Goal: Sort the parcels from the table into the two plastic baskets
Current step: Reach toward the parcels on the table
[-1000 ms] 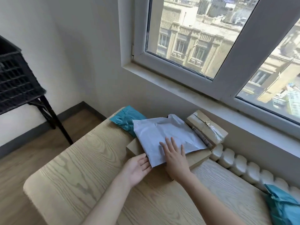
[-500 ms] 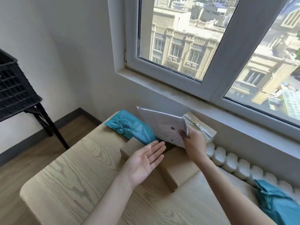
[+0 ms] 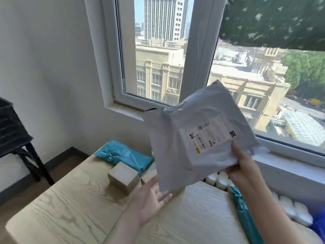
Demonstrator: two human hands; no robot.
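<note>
A person stands at a pale wooden table [image 3: 70,205] set against a white wall under a large window [image 3: 158,59]. Their right hand [image 3: 241,166] grasps a white plastic mailer parcel [image 3: 198,134] by its lower right edge, thumb on the front, and holds it in the air above the table's far side, tilted, with its printed shipping label [image 3: 210,134] facing the viewer. The left hand [image 3: 149,198] is released, palm up and fingers spread, just below the parcel's lower corner; whether the fingertips touch it cannot be told. On the table behind the left hand sits a small brown cardboard box [image 3: 124,176], and just behind that lies a teal plastic mailer [image 3: 123,155] near the wall. A second teal mailer [image 3: 246,213] lies along the table's right edge, beside a row of white ribbed radiator sections [image 3: 288,208]. At the far left, well apart from the table, a black plastic basket [image 3: 8,127] rests on a black stand. City buildings show through the glass, and a dark green patterned curtain [image 3: 272,20] hangs at the upper right.
</note>
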